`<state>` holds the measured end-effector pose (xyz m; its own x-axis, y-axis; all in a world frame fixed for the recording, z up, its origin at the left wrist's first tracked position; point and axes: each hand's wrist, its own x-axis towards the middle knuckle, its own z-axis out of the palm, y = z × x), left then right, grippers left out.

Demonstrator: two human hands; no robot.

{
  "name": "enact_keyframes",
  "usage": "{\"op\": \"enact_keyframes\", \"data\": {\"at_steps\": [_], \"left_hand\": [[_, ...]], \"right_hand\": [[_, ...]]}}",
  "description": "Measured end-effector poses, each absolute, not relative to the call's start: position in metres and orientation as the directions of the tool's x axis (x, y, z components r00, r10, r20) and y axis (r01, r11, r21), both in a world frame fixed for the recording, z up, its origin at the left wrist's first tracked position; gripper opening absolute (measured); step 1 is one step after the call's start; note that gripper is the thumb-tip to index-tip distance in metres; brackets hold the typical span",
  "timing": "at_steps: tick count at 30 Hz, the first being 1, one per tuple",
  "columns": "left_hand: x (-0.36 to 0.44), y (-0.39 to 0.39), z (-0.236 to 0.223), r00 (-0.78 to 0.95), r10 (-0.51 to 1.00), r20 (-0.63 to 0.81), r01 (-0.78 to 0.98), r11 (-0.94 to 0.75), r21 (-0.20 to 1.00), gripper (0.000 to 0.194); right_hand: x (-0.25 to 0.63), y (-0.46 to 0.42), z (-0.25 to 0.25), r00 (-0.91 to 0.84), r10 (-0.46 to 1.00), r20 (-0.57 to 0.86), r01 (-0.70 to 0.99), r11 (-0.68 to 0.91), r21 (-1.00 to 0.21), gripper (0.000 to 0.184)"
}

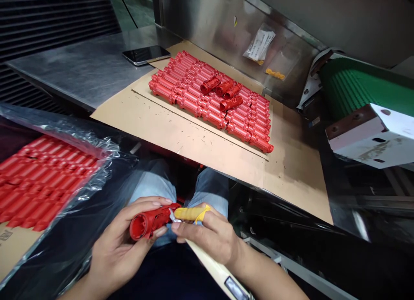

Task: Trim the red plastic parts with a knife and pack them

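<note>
My left hand is wrapped round a red ribbed plastic tube, its open round end turned towards me. In my right hand is a long cream-handled tool with a dark rectangular panel low on its handle. A yellow finger cot covers the index finger, which lies against the tube's far end. Something whitish shows between that fingertip and the tube; the tool's tip cannot be made out. Both hands are close together over my lap.
Rows of red tubes lie on cardboard on the metal table, several loose ones on top. A phone lies behind. More red parts sit in a plastic-lined box at left. A green conveyor belt stands right.
</note>
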<state>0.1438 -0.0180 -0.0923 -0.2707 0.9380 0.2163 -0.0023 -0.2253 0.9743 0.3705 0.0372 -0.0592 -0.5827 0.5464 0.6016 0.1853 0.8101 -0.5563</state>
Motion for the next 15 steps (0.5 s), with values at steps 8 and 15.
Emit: {"op": "enact_keyframes", "data": {"at_steps": [8, 15], "left_hand": [[0.135, -0.015, -0.104, -0.15, 0.891, 0.43, 0.177, -0.403, 0.898, 0.051], [0.135, -0.021, -0.103, -0.249, 0.91, 0.333, 0.133, -0.308, 0.942, 0.048]], "right_hand": [[0.371, 0.034, -0.057, -0.557, 0.55, 0.622, 0.231, 0.822, -0.52, 0.023], [0.378, 0.037, -0.054, -0.477, 0.562, 0.676, 0.192, 0.817, -0.544, 0.024]]}}
